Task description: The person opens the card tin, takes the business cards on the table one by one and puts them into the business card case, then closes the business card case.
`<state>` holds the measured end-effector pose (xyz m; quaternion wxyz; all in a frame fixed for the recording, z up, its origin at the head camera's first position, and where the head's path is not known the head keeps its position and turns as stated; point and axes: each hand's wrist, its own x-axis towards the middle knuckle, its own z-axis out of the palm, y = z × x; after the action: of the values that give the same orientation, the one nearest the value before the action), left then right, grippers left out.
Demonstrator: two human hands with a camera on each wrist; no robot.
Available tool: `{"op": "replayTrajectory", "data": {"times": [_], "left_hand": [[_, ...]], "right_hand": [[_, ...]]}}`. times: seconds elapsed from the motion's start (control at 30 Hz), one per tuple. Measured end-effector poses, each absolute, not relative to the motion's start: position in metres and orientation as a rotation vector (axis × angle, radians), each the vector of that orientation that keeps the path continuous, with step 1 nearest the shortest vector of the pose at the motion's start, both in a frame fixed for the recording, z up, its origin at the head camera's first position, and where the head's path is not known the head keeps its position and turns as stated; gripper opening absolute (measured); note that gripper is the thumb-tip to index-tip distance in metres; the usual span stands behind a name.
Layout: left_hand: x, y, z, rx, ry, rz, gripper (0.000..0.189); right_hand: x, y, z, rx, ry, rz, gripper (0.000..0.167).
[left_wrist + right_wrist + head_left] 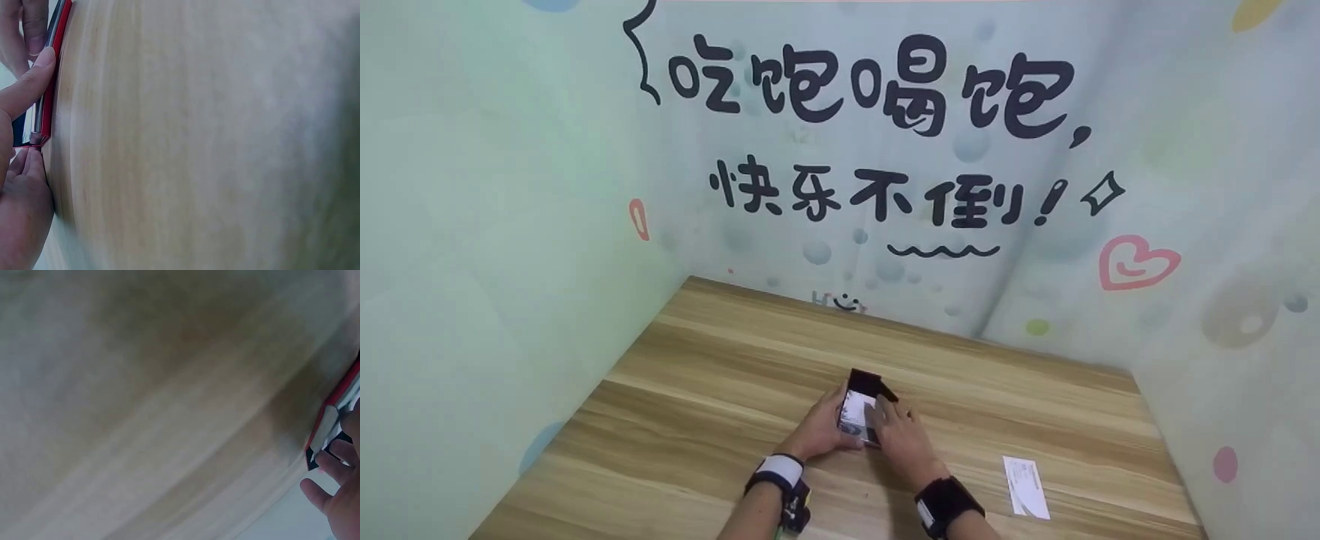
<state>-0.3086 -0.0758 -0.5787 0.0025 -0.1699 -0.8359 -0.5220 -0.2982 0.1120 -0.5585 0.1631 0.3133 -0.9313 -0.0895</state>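
Observation:
In the head view, a business card case (859,388) lies opened at the middle of the table, its dark flap toward the wall. A white printed card (856,409) shows inside it. My left hand (819,426) grips the case from the left, thumb on its near edge; the left wrist view shows the case's red side (49,107) and metal rim, with fingers beneath. My right hand (903,439) is over the right side of the case, fingertips touching it or the card. In the right wrist view its fingers (336,468) are at the case's end; any pinch is hidden.
A couple of overlapping white cards (1025,487) lie on the wooden table (720,390) to the right of my right hand. Printed walls (840,255) enclose the table at the back and on both sides.

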Motion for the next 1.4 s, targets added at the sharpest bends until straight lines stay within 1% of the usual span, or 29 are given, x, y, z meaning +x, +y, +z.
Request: {"op": "replayTrajectory", "data": {"times": [0.17, 0.33, 0.6, 0.9, 1.4], "left_hand": [[-0.308, -0.075, -0.579, -0.493, -2.644, -1.650, 0.114], [-0.308, -0.074, -0.578, -0.516, -2.612, -1.672, 0.113], [-0.307, -0.074, -0.576, -0.524, -2.602, -1.673, 0.114], [-0.308, -0.074, -0.577, -0.564, -2.566, -1.669, 0.114], [-0.308, -0.074, -0.577, -0.512, -2.583, -1.681, 0.114]], "right_hand": [[-0.292, 0.108, -0.564, 0.871, -2.649, -0.214, 0.048], [-0.288, 0.106, -0.567, 0.839, -2.630, -0.259, 0.045], [-0.285, 0.106, -0.569, 0.802, -2.586, -0.361, 0.047], [-0.282, 0.106, -0.570, 0.791, -2.571, -0.357, 0.045], [-0.275, 0.105, -0.568, 0.775, -2.655, -0.338, 0.050]]}}
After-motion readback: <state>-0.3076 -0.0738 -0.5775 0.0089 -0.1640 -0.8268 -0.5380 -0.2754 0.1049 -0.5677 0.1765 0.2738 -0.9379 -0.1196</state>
